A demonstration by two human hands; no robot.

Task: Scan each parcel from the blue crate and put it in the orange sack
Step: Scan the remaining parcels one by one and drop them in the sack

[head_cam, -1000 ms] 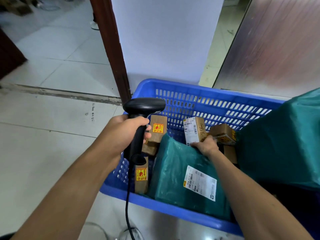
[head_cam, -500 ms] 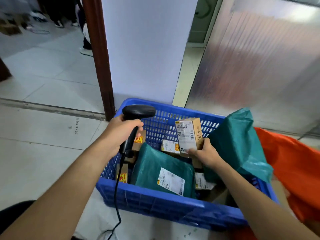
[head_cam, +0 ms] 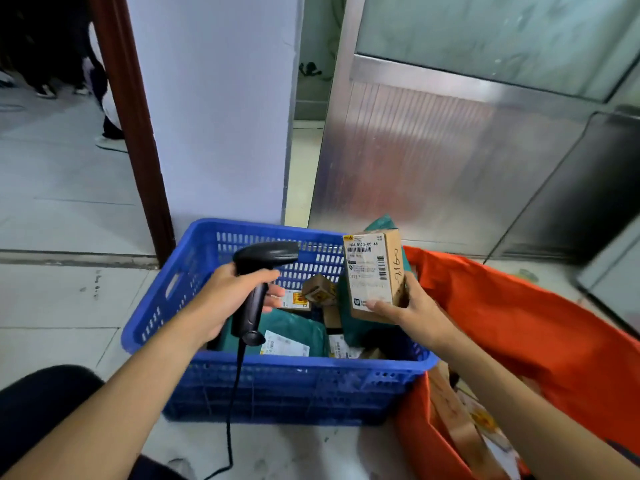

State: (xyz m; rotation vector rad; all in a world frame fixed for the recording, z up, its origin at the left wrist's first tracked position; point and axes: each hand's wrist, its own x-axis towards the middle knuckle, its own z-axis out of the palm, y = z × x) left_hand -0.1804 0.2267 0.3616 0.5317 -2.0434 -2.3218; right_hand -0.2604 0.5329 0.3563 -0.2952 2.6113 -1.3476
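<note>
The small cardboard parcel [head_cam: 372,271] is held upright above the blue crate [head_cam: 311,363], with its white label turned toward the black scanner [head_cam: 258,289]. It looks light and stiff, a taped box with firm edges. The right hand [head_cam: 415,308] pinches it low at a bottom corner, thumb on the front face and fingers [head_cam: 410,284] curled behind, which leaves the barcode uncovered. The left hand [head_cam: 225,299] is wrapped round the scanner's handle, its head aimed toward the label. Inside the crate lie green mailer bags [head_cam: 298,327] and small brown boxes [head_cam: 320,289], partly covered by hands and each other, so their count is unclear. The orange sack [head_cam: 519,323] gapes on the right, its lower part cut off by the frame. The label's print is too small to read.
</note>
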